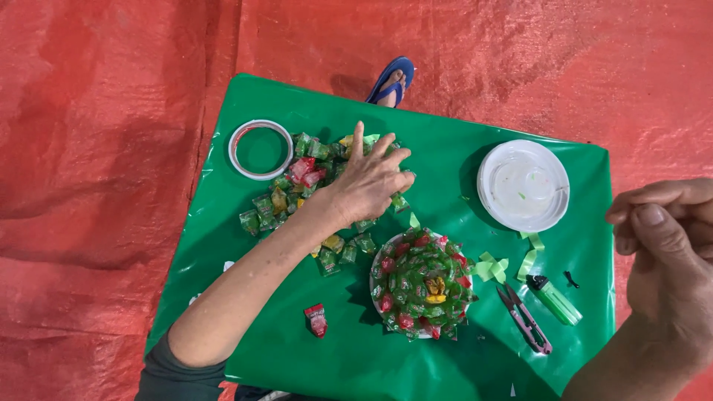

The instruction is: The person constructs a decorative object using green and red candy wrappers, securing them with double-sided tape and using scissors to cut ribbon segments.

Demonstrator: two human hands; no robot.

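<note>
Green glossy sheet (460, 160) on a red tarp, covered in crinkly wrapped candies (297, 194). Left hand (369, 182) lies spread over the loose pile, fingers splayed, gripping nothing I can see. Right hand (665, 252) hovers at the right edge, loosely curled, seemingly holding nothing. Round candy-covered plate (421, 284) sits near-centre.

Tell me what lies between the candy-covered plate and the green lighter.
In the head view, between the candy plate and the lighter lie green ribbon scraps and small pink snips on the green sheet.

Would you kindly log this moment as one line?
left hand: spread on loose pile of wrapped candies | right hand: raised, fingers curled, apart from green plastic sheet | candy-covered round plate: untouched
</note>
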